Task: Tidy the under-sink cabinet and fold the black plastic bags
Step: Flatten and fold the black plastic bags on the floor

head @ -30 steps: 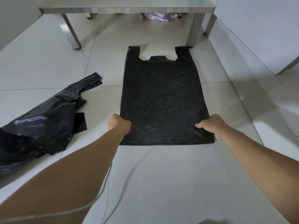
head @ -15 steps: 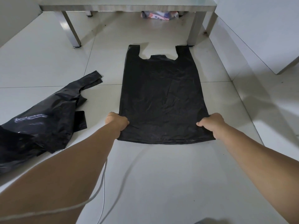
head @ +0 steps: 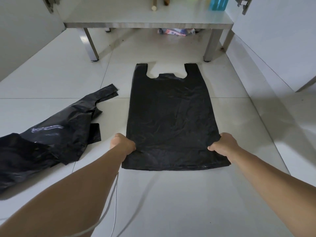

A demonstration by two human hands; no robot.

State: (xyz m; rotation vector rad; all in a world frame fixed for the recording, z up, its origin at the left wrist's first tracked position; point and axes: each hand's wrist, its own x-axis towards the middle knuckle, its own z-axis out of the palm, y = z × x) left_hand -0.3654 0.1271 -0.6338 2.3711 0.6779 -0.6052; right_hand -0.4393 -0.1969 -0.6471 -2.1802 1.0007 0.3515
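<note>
Gripping flat black bag (head: 171, 117): left hand (head: 122, 142), right hand (head: 224, 144).

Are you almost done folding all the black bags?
Not yet. One bag is already spread flat on the floor. The left hand and right hand grip its near corners, but no fold shows. The crumpled pile of bags beside it is untouched, and the cabinet shelf beyond holds things.

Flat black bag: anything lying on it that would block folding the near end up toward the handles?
Nothing visible. The flat black bag lies bare; left hand and right hand grip its near corners. The crumpled black bags sit apart, to its left.
</note>
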